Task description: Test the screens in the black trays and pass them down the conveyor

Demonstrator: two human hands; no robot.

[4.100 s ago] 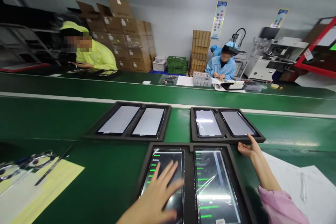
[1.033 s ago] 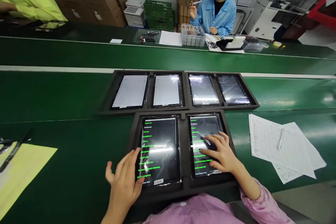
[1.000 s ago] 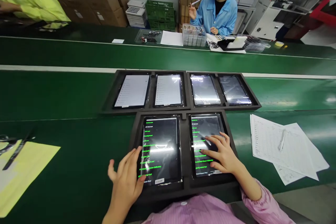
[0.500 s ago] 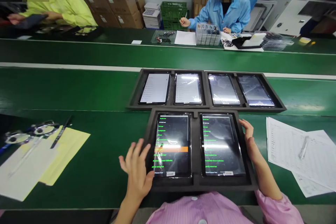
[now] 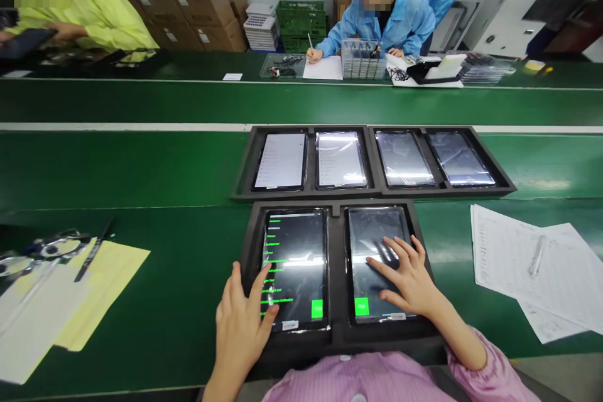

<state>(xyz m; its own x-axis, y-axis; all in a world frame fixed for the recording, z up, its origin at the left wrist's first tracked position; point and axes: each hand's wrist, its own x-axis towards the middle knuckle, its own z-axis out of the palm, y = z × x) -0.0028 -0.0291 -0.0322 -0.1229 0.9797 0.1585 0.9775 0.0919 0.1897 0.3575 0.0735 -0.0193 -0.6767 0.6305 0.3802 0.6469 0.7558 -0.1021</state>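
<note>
A black foam tray [image 5: 336, 264] in front of me holds two tablets. The left tablet [image 5: 301, 245] shows green text lines and a green square. My left hand [image 5: 242, 308] lies open at the tray's left side, its thumb and index finger over that tablet's left edge. My right hand [image 5: 409, 273] is spread over the right tablet [image 5: 372, 232], index finger at its dark screen, a green square low on the left. Both hands hold nothing. Behind, two joined trays [image 5: 372, 193] bear more tablets, two with white screens.
Printed sheets with a clear-wrapped pen [image 5: 537, 255] lie at right. Yellow and white papers [image 5: 113, 270], a black pen [image 5: 94, 250] and goggles lie at left. Across the green bench, a person in blue [image 5: 400, 19] writes; another in yellow [image 5: 103, 12] holds a dark device.
My right hand has moved from the tray's right edge onto the right tablet. That tablet's text list has gone; green squares have appeared on both. The near tray has shifted slightly left.
</note>
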